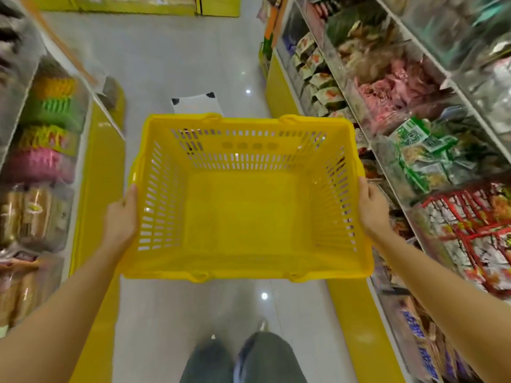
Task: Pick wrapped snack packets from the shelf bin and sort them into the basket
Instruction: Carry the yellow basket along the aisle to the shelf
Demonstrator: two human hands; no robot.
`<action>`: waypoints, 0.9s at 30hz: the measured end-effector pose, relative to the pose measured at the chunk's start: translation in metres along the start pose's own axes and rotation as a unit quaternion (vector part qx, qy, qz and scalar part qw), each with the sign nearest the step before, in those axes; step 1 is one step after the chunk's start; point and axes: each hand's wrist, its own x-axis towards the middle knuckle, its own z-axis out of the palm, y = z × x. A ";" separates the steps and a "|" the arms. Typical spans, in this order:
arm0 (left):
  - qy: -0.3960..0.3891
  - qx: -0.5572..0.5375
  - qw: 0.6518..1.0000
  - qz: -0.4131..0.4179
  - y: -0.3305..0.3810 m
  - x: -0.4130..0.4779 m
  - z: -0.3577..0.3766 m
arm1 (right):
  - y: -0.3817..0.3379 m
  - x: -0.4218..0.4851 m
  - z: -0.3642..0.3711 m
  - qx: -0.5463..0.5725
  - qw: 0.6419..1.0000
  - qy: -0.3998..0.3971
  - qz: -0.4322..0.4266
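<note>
Above aisle floor (pixel 166 64): one yellow slotted basket (pixel 249 158), bottom fully visible; left hand (pixel 121 219), right hand (pixel 372 208) each grip one side.

Yellow basket (pixel 249 158), colourful aisle
Its slotted walls match the yellow shelf bases (pixel 96 189); the floor (pixel 166 64) is pale grey; there are green-and-white packets (pixel 425 153), pink packets (pixel 395 87) and red-and-white packets (pixel 475 225).

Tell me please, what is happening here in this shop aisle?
A person stands in the aisle and holds a yellow basket in front of the body. The left hand grips its left side and the right hand its right side. The basket is empty. The shelf bins on the right hold wrapped snack packets, and none has been picked yet.
</note>
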 end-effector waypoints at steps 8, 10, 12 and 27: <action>0.007 0.018 0.999 0.030 0.096 0.147 0.049 | -0.057 0.158 0.029 0.020 1.000 0.009 0.005; 0.015 0.029 0.999 0.022 0.114 0.180 0.058 | -0.074 0.194 0.041 0.038 0.999 0.013 -0.004; 0.020 0.028 0.999 0.013 0.128 0.211 0.066 | -0.092 0.228 0.054 0.035 0.999 0.007 -0.007; -0.012 0.046 0.999 0.021 0.215 0.469 0.103 | -0.206 0.443 0.175 0.007 1.000 0.006 0.004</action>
